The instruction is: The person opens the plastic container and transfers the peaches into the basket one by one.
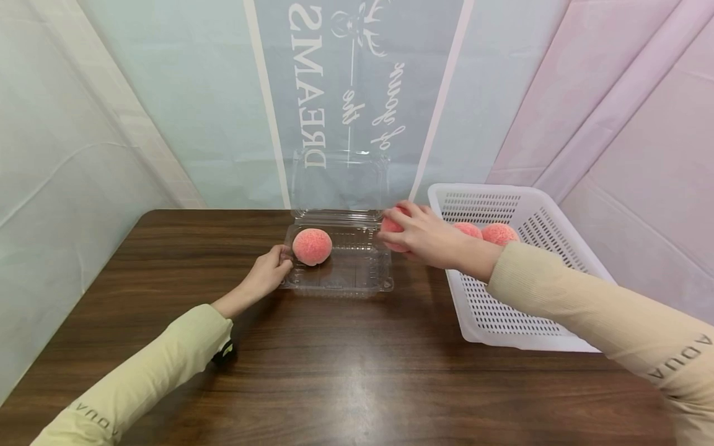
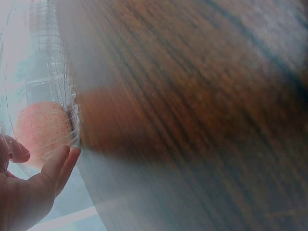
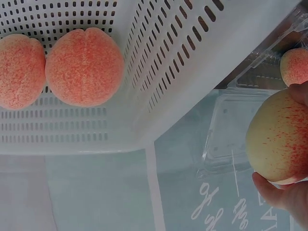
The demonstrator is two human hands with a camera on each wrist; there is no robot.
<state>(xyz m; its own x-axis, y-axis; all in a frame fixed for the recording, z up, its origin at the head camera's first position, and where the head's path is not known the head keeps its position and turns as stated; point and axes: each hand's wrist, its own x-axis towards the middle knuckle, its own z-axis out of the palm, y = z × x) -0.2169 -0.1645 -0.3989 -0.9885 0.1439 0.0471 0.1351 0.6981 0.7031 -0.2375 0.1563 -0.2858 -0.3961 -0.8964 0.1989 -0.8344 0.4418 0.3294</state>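
A clear plastic clamshell box (image 1: 359,266) lies on the table with its lid raised at the back. One pink peach (image 1: 312,246) sits in its left half. My left hand (image 1: 266,271) pinches the box's left edge; the left wrist view shows the fingers (image 2: 60,166) at its side, close by the peach. Above the box's right edge, my right hand (image 1: 432,238) grips a second peach (image 3: 276,139), whose pale yellow side with red flecks faces the right wrist camera. Two more peaches (image 3: 85,67) rest in a white basket (image 1: 468,310).
The slotted basket stands right of the box, under my right forearm. A dark wood-grain table (image 1: 334,371) carries everything. Behind it hangs a printed cloth (image 1: 223,93) with mirrored lettering, and the raised lid stands close to it.
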